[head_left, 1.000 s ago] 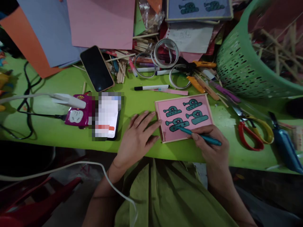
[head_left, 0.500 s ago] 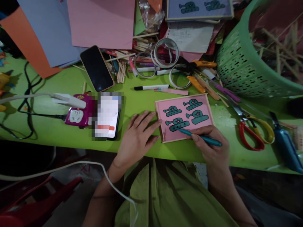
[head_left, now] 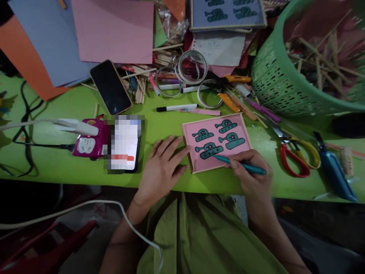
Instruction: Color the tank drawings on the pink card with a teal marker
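A pink card (head_left: 205, 166) edged with thin wooden sticks lies on the green table, bearing several teal tank drawings with black outlines. My right hand (head_left: 253, 173) grips a teal marker pen (head_left: 251, 167), its tip touching or just above the lower-left tank drawing (head_left: 211, 153). To the left, my left hand (head_left: 161, 171) lies flat with fingers spread, its fingertips at the card's left edge. The lower-right tank shows no row of circles, unlike the others.
A black-capped marker (head_left: 176, 108) lies behind the card, near tape rolls (head_left: 192, 67). On the right are red-and-yellow scissors (head_left: 295, 160), a blue tool (head_left: 336, 171) and a green basket (head_left: 268, 76) of sticks. Two phones (head_left: 111, 87) and a purple power socket (head_left: 88, 142) sit left.
The view has shifted slightly, moving the table items left in the picture. The pen tip stays at the lower-left tank, a touch further right on it. My left hand keeps its place.
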{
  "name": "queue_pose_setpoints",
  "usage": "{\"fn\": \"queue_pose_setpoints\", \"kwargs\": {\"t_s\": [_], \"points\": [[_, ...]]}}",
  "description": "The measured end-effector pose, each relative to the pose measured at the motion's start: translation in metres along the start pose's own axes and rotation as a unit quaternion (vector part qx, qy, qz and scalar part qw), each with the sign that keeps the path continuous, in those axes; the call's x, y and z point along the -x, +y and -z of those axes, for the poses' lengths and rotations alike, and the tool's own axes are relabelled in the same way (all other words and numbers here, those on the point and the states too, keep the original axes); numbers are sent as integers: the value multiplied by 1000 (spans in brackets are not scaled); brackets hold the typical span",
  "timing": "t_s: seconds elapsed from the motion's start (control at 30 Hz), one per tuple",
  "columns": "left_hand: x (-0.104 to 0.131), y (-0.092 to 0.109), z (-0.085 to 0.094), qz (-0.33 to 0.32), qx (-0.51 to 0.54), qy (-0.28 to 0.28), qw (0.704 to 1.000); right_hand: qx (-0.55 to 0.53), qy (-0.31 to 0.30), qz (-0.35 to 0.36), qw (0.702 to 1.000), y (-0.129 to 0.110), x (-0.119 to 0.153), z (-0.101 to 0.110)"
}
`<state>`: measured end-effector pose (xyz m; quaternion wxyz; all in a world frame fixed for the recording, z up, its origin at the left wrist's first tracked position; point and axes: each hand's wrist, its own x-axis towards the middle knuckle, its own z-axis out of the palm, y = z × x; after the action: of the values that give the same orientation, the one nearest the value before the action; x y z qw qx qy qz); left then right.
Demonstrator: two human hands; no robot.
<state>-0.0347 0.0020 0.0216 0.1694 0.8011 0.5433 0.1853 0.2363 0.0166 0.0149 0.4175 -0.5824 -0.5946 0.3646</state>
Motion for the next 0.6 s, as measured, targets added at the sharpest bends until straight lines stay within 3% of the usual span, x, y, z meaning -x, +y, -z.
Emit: {"fn": "queue_pose_setpoints", "kwargs": {"t_s": [0.6], "points": [[4, 2, -1, 1, 1, 0, 1000, 8, 38, -28, 999, 2, 4, 3]]}}
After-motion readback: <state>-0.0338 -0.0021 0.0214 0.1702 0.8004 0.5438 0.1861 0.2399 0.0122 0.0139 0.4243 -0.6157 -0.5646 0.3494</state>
